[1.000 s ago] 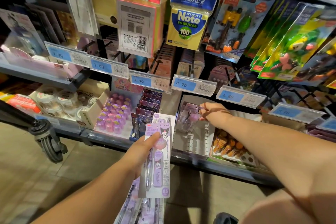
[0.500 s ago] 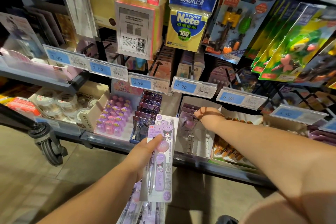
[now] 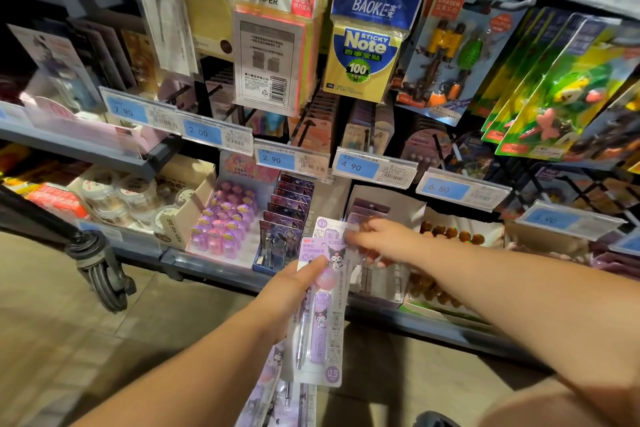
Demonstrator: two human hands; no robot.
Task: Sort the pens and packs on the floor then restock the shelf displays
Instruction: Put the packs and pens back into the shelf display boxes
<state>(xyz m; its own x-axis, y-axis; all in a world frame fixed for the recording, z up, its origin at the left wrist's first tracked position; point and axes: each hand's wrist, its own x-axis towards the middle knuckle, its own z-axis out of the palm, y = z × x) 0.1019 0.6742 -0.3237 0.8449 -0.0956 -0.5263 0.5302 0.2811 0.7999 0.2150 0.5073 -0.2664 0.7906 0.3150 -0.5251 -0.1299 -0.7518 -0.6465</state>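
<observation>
My left hand (image 3: 285, 291) grips a stack of purple Kuromi pen packs (image 3: 323, 326) upright in front of the bottom shelf. My right hand (image 3: 379, 241), blurred, is at the top right edge of the rear pack (image 3: 329, 227), with fingers above and below that edge, pinching it. Behind it stands a white display box (image 3: 391, 199) holding a few of the same purple packs (image 3: 369, 211). More purple packs (image 3: 266, 395) lie on the floor under my left forearm.
A box of small purple items (image 3: 225, 218) and a row of dark card packs (image 3: 287, 215) sit left of the display box. Orange-topped pens (image 3: 446, 232) sit to its right. A cart wheel (image 3: 100, 270) stands at the left. Hanging packs and price tags (image 3: 374, 168) overhang the shelf.
My right hand left the white display box, where it put a pack, and came back toward me to the top of the stack in my left hand. The left hand stayed about where it was.
</observation>
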